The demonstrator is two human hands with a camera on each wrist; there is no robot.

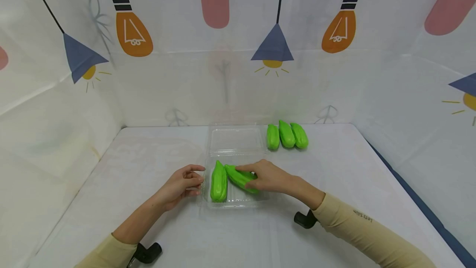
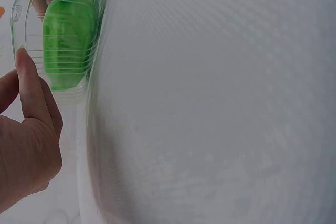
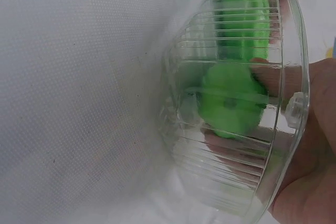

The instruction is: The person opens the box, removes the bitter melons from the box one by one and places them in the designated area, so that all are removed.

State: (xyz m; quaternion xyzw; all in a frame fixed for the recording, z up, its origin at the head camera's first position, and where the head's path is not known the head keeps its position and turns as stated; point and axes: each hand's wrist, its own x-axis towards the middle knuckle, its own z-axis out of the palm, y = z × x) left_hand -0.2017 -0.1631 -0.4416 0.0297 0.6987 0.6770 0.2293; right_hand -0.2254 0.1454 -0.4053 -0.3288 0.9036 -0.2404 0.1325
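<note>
A clear plastic clamshell box (image 1: 234,204) lies with its lid folded back. Along the box's left side lies one bright green, ridged, long vegetable (image 1: 219,183), tapered at one end. My right hand (image 1: 269,175) holds a second green vegetable (image 1: 238,177) slantwise inside the box, its tip near the first; through the clear wall in the right wrist view, thumb and fingers lie on either side of this vegetable (image 3: 231,100). At the box's left rim, my left hand (image 1: 182,187) touches the edge with its fingertips, the fingers loosely bent.
Three more green vegetables (image 1: 287,135) lie side by side behind the box, to the right of its lid (image 1: 235,140). The white table (image 1: 156,148) meets printed cloth walls at the back and sides. Black wrist mounts (image 1: 305,219) hang below both forearms.
</note>
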